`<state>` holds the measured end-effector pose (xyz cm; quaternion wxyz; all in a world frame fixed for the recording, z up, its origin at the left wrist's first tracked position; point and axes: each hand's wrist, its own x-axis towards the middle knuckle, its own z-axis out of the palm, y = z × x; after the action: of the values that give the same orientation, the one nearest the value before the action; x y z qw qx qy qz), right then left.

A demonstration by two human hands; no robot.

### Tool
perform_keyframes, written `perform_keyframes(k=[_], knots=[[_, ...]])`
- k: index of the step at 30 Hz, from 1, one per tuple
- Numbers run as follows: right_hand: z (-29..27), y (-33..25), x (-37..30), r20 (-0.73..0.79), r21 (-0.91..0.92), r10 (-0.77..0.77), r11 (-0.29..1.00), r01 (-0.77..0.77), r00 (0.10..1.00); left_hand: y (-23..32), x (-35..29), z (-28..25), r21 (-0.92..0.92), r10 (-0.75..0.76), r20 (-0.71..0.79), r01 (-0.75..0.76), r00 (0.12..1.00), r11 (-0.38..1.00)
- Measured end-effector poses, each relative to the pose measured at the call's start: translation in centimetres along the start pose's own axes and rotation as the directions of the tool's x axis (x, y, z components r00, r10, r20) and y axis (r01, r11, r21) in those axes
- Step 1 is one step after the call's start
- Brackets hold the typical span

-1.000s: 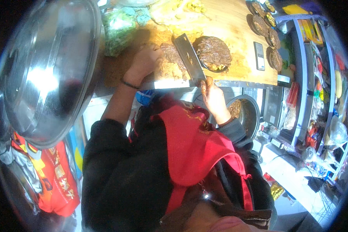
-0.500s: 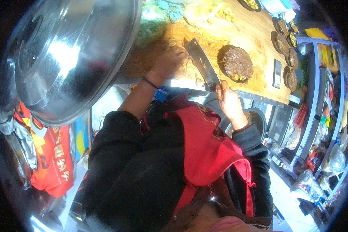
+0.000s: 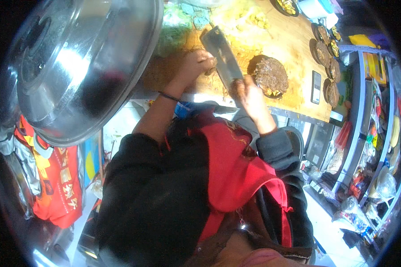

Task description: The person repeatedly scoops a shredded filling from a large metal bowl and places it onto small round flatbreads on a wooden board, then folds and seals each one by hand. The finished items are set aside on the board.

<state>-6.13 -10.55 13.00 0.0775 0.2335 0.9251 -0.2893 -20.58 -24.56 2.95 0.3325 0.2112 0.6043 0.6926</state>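
Note:
My right hand point(image 3: 250, 95) is wrapped round the handle of a cleaver point(image 3: 223, 55). Its broad blade is tilted up to the left, just above the wooden board point(image 3: 298, 55). Close by on the left, my left hand point(image 3: 197, 66) is closed with curled fingers; a brownish bit shows at the fingertips, too small to name. Right of the blade sits a dark round dish topped with a brown, paste-like layer point(image 3: 271, 75), yellow bits showing at its lower edge. Brown smears mark the wood around my left hand.
A large shiny metal lid point(image 3: 91, 89) fills the upper left. Bags of green and yellow food point(image 3: 243, 20) lie at the back. Several brown-topped dishes point(image 3: 323, 53) line the right edge, near a phone-like dark and white device point(image 3: 316, 86). Shelving point(image 3: 354, 120) stands to the right.
My right hand has shifted left and up with the cleaver, raising its blade toward the back left. My left hand has turned slightly, staying near the blade.

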Motion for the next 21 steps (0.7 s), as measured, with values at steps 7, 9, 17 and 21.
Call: perform_keyframes(k=[7,9,17,21], knots=[[-6.9,5.4,-2.7,-0.46,0.407,0.003,0.889,0.208,0.888,1.3,1.7,2.3,-0.435,-0.163,0.103,0.192,0.981,0.88],[-8.1,9.3,-2.8,-0.622,0.173,-0.055,0.963,0.206,0.781,1.5,1.4,3.8,-0.539,-0.114,0.146,0.176,0.983,0.824],[-7.1,22.4,-0.7,-0.542,0.044,0.108,0.994,-0.1,0.833,4.4,1.7,8.3,-0.454,-0.127,0.309,0.264,0.942,0.851],[-6.8,22.7,1.2,-0.49,-0.068,0.126,0.981,-0.182,0.863,5.7,1.7,11.0,-0.479,-0.186,0.289,0.31,0.939,0.821]])
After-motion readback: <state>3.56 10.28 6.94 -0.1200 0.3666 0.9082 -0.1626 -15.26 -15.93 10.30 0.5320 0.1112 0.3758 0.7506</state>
